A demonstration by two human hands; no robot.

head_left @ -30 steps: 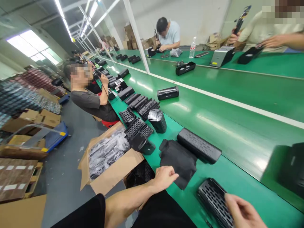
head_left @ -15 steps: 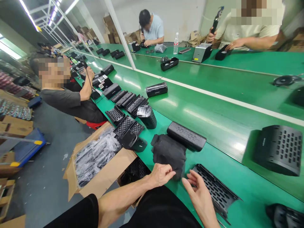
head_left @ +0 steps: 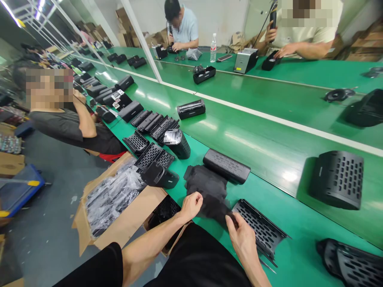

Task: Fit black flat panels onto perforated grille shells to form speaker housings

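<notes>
A stack of black fabric sheets (head_left: 206,187) lies at the near edge of the green belt (head_left: 269,147). My left hand (head_left: 190,205) pinches its near left edge with curled fingers. My right hand (head_left: 239,235) pinches the near right corner of the same stack. A black perforated grille (head_left: 260,225), curved and lying hollow side up, rests just right of my right hand. A long black speaker body (head_left: 226,166) lies behind the fabric.
More grilles (head_left: 154,155) and a standing speaker shell (head_left: 177,143) sit to the left. An open carton (head_left: 119,207) of bagged black parts stands on the floor. A large grille (head_left: 336,179) lies at right. A seated person (head_left: 68,119) works at left; two people sit opposite.
My right hand left the grille and came onto the fabric's right corner. My left hand moved onto its left edge. The view swung rightward, bringing the large grille into sight.
</notes>
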